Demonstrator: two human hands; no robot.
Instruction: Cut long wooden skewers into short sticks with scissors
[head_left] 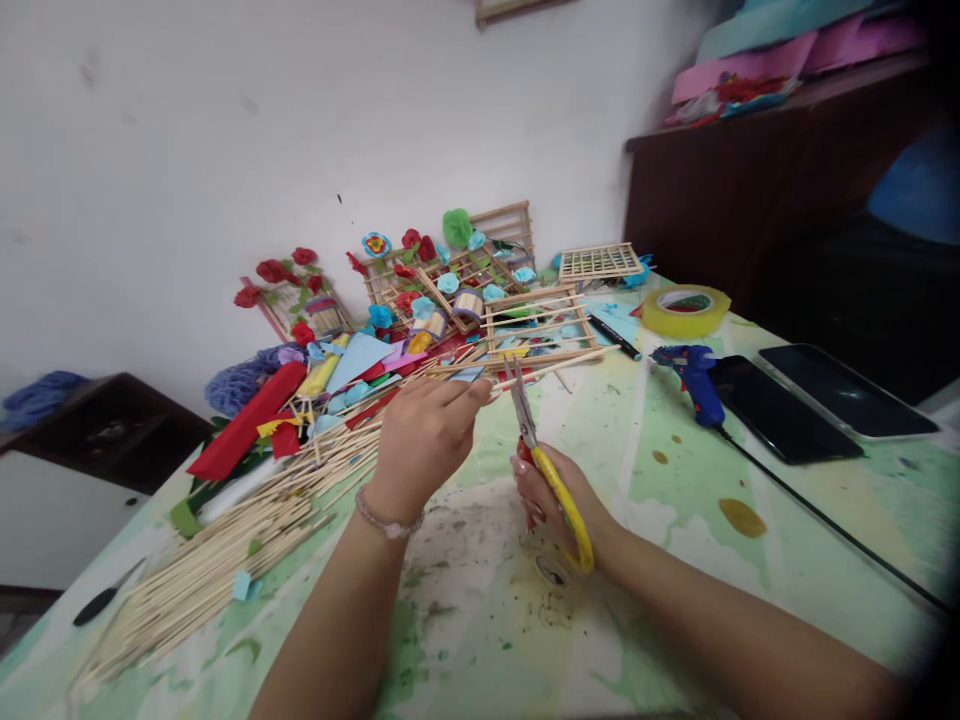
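Note:
In my right hand point(596, 515) is a pair of scissors point(561, 497) with yellow handles, its blades parted and pointing away from me. The fingers of my left hand point(431, 425) pinch a thin bamboo stick point(574, 363) that reaches out to the right. In the view, the scissor blades overlap the stick close to my left fingertips; whether they touch it I cannot tell. Just beyond lies a frame made of sticks point(536, 325). Many loose sticks point(217, 575) lie in a spread pile to the left of my left hand.
Paper flowers point(274, 270) and small stick frames lean against the wall. At right are yellow tape point(686, 310), a black marker point(615, 337), a blue glue gun point(697, 385) with its cord, and two phones point(780, 405). Red paper point(251, 425) and purple yarn point(244, 380) lie left.

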